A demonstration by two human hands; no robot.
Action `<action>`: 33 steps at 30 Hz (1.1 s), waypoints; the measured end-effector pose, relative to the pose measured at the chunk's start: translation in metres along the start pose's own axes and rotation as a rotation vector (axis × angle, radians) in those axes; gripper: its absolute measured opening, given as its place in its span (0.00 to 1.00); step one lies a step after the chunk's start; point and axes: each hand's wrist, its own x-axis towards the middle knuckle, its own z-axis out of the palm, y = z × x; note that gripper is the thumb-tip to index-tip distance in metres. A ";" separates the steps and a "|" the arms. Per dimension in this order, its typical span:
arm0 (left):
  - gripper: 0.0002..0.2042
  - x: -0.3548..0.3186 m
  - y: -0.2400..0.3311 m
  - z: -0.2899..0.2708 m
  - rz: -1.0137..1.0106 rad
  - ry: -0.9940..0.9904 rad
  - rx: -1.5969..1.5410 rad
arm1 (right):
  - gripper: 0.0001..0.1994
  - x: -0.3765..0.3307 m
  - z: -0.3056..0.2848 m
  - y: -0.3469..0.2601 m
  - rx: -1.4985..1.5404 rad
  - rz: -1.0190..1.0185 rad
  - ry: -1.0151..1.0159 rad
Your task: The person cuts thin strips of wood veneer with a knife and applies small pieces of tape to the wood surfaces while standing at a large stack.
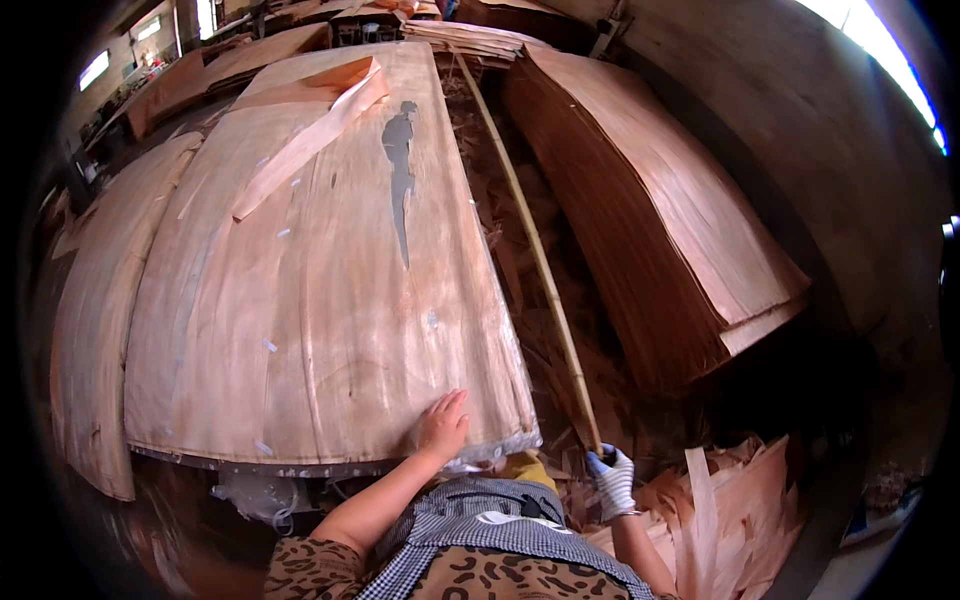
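The broad wood sheet [300, 300] is pale tan with pinkish streaks and grain running lengthwise. Its near edge bows in this wide view, and its near right corner has a whitish, frayed-looking rim. A ragged grey patch [400, 155] tapers to a thin point within its right half; whether that is a gap or a stain, I cannot tell. A loose, folded strip [310, 150] of lighter and orange veneer lies across the far part of the sheet, and a few small whitish bits dot it.

The pole [548, 283] is long, slender and straw-yellow, running just beside the sheet's right edge from the near corner toward the far end.

The left hand [443, 425], bare, rests palm down on the sheet close to its near right corner, fingers extended and gripping nothing. The right hand [612, 482], in a white-and-blue glove, is beyond that corner to the right, closed around the pole's near end. Farther right of the sheet stands a tall veneer stack [680, 180].
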 end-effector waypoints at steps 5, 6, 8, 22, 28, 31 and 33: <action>0.25 0.056 0.017 0.022 -0.123 0.025 0.382 | 0.08 0.117 -0.099 -0.014 -0.052 -0.012 0.116; 0.27 0.068 0.001 0.032 -0.134 0.051 0.467 | 0.08 0.146 -0.117 -0.018 -0.052 -0.043 0.137; 0.31 0.095 0.008 0.053 -0.257 0.136 0.576 | 0.07 0.208 -0.181 -0.018 -0.057 -0.059 0.202; 0.35 0.109 0.024 0.055 -0.624 0.037 0.806 | 0.10 0.490 -0.327 -0.091 -0.523 -0.039 0.459; 0.38 0.138 0.024 0.066 -0.581 0.020 0.766 | 0.07 0.592 -0.110 -0.016 -0.193 -0.225 -0.266; 0.38 0.098 0.015 0.058 -0.623 -0.009 0.828 | 0.11 0.608 0.017 -0.062 -0.662 -0.571 -0.599; 0.37 0.100 0.019 0.062 -0.652 -0.043 0.826 | 0.12 0.624 0.082 -0.114 -0.760 -0.542 -0.689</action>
